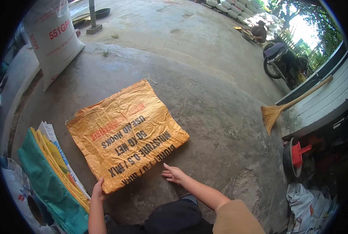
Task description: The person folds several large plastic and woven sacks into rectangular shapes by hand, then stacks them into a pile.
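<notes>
An orange woven sack point(123, 132), folded over and printed with black and red lettering, lies on the concrete floor in front of me. My left hand point(98, 190) grips its near left corner, the fingers partly hidden by the edge. Just off the sack's near right edge is my right hand point(174, 174), its fingers stretched out and apart, holding nothing. Left of the sack is a stack of folded sacks: a green sack point(45, 175) outermost, then a yellow sack point(59, 163) and a white one beside it.
A full white sack point(53, 39) stands upright at the upper left. A straw broom point(287, 107) leans by the wall on the right, near a round basin point(289, 160) with a red scoop point(298, 154). Farther back are a motorbike point(285, 60), a crouching person point(259, 32) and piled white sacks point(240, 9).
</notes>
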`<state>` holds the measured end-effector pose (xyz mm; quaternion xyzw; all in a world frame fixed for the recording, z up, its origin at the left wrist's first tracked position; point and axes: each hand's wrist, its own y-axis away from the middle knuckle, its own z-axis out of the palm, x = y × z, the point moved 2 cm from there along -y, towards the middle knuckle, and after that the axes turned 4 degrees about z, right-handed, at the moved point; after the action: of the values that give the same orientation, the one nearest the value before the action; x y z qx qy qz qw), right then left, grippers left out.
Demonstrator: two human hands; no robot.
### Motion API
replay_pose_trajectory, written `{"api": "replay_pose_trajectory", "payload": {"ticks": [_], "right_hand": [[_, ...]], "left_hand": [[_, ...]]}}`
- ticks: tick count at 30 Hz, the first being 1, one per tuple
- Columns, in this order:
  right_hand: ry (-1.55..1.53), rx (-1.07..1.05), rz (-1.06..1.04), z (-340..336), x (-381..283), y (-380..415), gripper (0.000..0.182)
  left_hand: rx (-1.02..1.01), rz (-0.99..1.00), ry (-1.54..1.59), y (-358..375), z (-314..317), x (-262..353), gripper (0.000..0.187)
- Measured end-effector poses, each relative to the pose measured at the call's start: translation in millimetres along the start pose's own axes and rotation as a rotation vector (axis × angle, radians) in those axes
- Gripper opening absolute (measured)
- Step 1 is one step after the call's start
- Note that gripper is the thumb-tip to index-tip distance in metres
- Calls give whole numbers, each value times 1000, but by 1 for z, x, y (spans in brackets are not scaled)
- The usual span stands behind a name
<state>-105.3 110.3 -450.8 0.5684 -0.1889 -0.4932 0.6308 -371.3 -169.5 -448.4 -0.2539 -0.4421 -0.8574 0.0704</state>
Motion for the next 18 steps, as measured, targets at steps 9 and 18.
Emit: {"api": "replay_pose_trajectory", "payload": {"ticks": [9, 18], "right_hand": [[-352, 23, -738, 38, -45, -15, 45], [-350, -55, -423, 9, -17, -1, 30]], "left_hand": [[-359, -97, -490, 26, 104, -24, 45], [-508, -98, -929, 70, 163, 63, 46]]}}
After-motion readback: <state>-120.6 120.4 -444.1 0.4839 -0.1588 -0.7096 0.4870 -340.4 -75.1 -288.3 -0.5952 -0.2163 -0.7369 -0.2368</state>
